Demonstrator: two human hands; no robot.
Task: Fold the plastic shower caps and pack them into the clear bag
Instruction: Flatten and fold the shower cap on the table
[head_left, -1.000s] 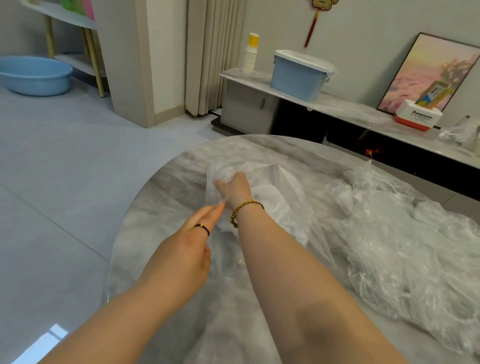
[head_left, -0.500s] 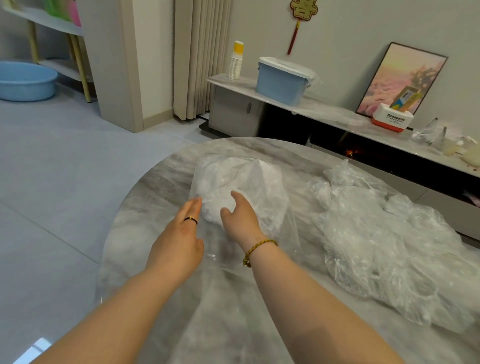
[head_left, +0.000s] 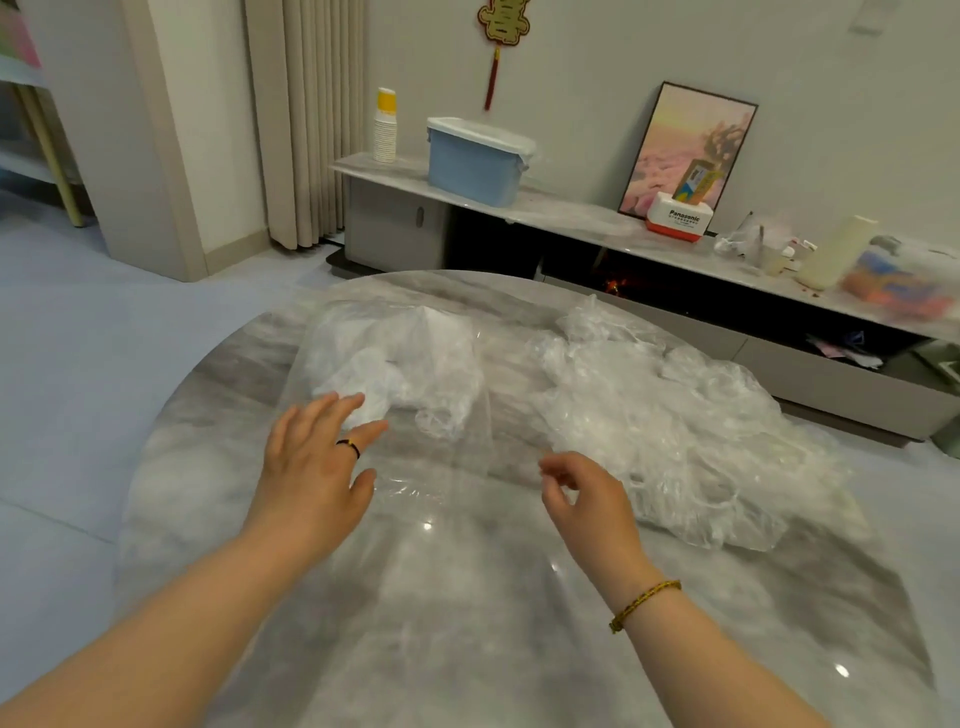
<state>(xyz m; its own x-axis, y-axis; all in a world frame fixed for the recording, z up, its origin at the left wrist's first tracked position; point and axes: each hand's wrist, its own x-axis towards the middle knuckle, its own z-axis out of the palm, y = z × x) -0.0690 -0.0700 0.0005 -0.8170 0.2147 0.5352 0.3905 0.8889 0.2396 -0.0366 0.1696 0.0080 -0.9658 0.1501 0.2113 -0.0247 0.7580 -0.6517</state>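
- Your left hand (head_left: 311, 467) rests open at the mouth of the clear bag (head_left: 395, 374); your right hand (head_left: 587, 499) hovers empty, with loosely curled fingers.
- The loose shower caps (head_left: 670, 421) lie in a heap on the surface (head_left: 467, 623), just right of your right hand, which is the nearer one.

Both forearms reach forward — left hand (head_left: 311, 467) flat, fingers spread; right hand (head_left: 587, 499) loosely curled, empty.
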